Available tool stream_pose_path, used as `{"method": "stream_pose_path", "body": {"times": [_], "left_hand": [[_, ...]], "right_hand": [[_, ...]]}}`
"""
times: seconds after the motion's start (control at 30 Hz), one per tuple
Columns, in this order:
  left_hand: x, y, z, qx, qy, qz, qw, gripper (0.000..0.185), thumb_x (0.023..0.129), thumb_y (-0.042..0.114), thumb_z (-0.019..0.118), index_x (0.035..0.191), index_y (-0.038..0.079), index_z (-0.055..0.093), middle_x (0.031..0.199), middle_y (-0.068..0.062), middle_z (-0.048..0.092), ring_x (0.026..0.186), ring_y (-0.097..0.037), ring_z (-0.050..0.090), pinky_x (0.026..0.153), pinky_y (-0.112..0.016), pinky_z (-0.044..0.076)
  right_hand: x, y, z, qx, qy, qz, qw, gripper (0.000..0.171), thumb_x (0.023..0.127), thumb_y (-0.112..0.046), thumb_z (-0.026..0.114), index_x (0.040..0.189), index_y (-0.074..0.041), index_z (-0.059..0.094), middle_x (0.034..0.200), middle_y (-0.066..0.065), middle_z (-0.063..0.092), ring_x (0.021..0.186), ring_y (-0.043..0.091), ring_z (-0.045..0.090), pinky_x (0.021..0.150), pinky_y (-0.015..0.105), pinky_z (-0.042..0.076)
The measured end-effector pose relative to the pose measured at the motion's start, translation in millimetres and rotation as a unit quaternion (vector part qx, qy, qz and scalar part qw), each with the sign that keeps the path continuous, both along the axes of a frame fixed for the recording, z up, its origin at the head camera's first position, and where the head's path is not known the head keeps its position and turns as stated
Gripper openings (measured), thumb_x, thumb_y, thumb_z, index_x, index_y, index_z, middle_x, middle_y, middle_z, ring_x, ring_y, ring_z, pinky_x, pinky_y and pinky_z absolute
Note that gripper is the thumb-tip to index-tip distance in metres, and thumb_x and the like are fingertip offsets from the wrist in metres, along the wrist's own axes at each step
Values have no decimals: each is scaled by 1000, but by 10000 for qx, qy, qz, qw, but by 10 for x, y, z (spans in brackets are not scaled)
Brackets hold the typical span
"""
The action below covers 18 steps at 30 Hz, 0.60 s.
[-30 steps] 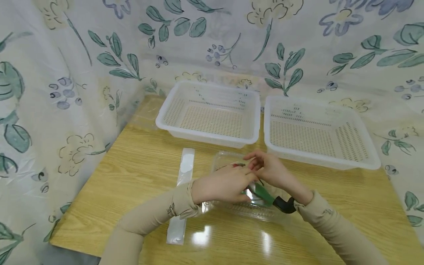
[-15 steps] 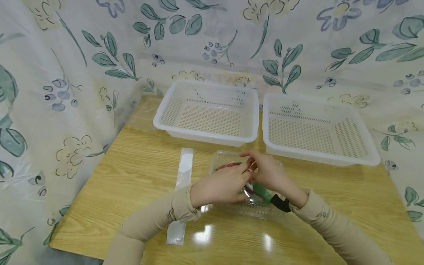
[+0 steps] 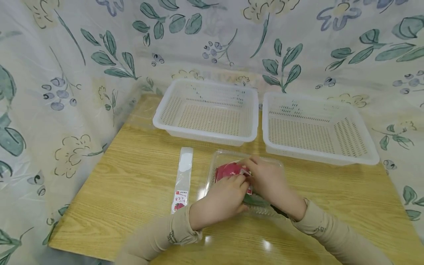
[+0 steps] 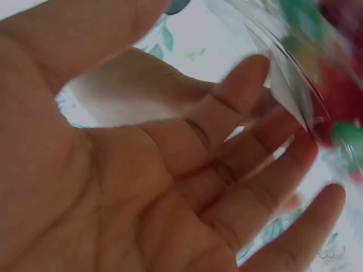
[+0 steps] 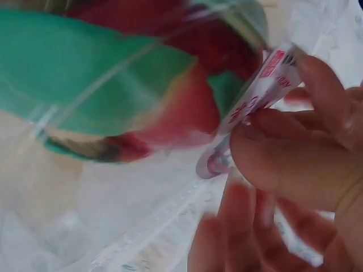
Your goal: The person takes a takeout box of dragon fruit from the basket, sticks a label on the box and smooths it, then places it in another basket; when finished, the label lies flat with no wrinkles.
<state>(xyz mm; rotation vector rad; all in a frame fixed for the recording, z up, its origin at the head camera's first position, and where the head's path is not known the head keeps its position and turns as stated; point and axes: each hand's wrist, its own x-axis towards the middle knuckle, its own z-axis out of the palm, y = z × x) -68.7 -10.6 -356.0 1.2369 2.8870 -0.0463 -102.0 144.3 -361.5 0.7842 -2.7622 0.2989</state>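
Pinching printed label strip (image 5: 258, 93): right hand (image 3: 268, 180); left hand (image 3: 220, 200), fingers straight, steadies ribbed clear plastic tray (image 3: 215, 162).

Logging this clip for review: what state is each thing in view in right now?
Left basket: empty, upright.
Right basket: empty, upright.
Clear container: on table, red and green contents inside.
Label strip: lying flat, untouched.
Left hand: resting on container.
Right hand: pinching a printed label.
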Motion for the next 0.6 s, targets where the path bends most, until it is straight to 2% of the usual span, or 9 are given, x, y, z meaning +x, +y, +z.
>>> {"method": "stream_pose_path", "body": {"times": [0.07,0.13,0.2,0.33,0.43,0.5,0.6], "left_hand": [[64,28,-39,-103,166,157,9997,60,83,54,67,123,9,60,121,-2,61,112,-15,60,98,-28,50],[124,62,-85,-192,392,301,9986,63,83,56,66,125,10,59,126,-3,60,119,-17,58,101,-31,49],[179,102,-117,-255,582,442,9970,67,82,58,66,128,10,58,130,-5,59,125,-19,55,104,-34,48],[267,163,-172,-333,881,695,9931,69,81,61,65,129,12,58,131,-4,59,128,-20,54,106,-35,47],[316,179,-225,-437,1138,783,9894,70,82,63,63,131,13,58,132,-3,58,127,-18,55,106,-34,46],[342,178,-265,-545,1321,776,9867,70,84,62,60,133,13,57,133,-4,57,127,-18,54,106,-35,46],[378,165,-303,-698,1462,780,9837,67,87,60,58,135,12,57,137,-5,56,129,-19,53,108,-36,44]], "right_hand": [[28,-14,-16,110,64,308,9994,36,70,-3,81,102,-16,69,88,2,71,62,16,62,48,25,48],[43,-21,-30,91,75,526,9985,32,71,1,78,98,-15,70,85,2,72,72,19,66,56,28,53],[68,-10,-27,79,135,628,9979,35,68,5,79,97,-13,70,85,4,72,79,23,65,61,32,55],[164,45,-5,106,217,710,9972,38,67,7,78,99,-12,70,86,4,73,78,22,64,65,34,54],[297,91,10,-56,-205,856,9961,42,73,9,72,111,-7,66,95,9,73,85,25,68,75,37,57],[403,118,4,-179,-683,952,9930,49,78,6,69,125,-2,57,111,16,70,99,30,68,85,43,56],[525,113,-54,-330,-1271,923,9870,63,83,-4,68,141,3,41,136,25,54,124,39,55,98,58,47]]}}
